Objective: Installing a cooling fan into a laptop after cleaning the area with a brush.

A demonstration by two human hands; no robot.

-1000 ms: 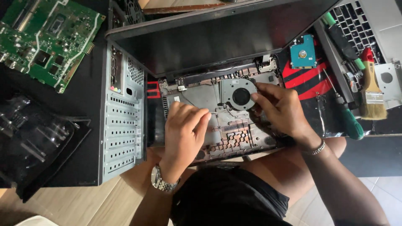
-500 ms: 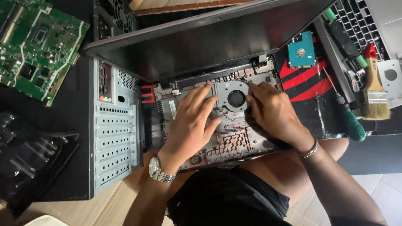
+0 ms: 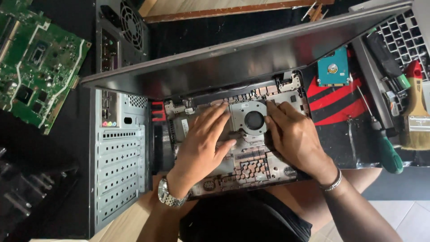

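An opened laptop base (image 3: 251, 168) with its inner frame bare rests on my lap, its lid (image 3: 233, 67) tilted away from me. A round cooling fan (image 3: 251, 118) sits in the upper middle of the base. My left hand (image 3: 201, 143) lies flat on the frame, fingers spread toward the fan's left edge. My right hand (image 3: 293, 136) rests on the frame just right of the fan, fingertips touching its rim. Neither hand holds anything loose. A metal watch is on my left wrist and a bracelet on my right.
A grey desktop tower case (image 3: 118, 157) lies to the left. A green circuit board (image 3: 36, 67) is at the far left. To the right are a teal hard drive (image 3: 333, 67), a green-handled screwdriver (image 3: 380, 143), a paintbrush (image 3: 416, 112) and a keyboard (image 3: 403, 36).
My left hand has opened from a curled pose and slid up toward the fan. My right hand has come off the fan and settled at its right edge. The view has shifted.
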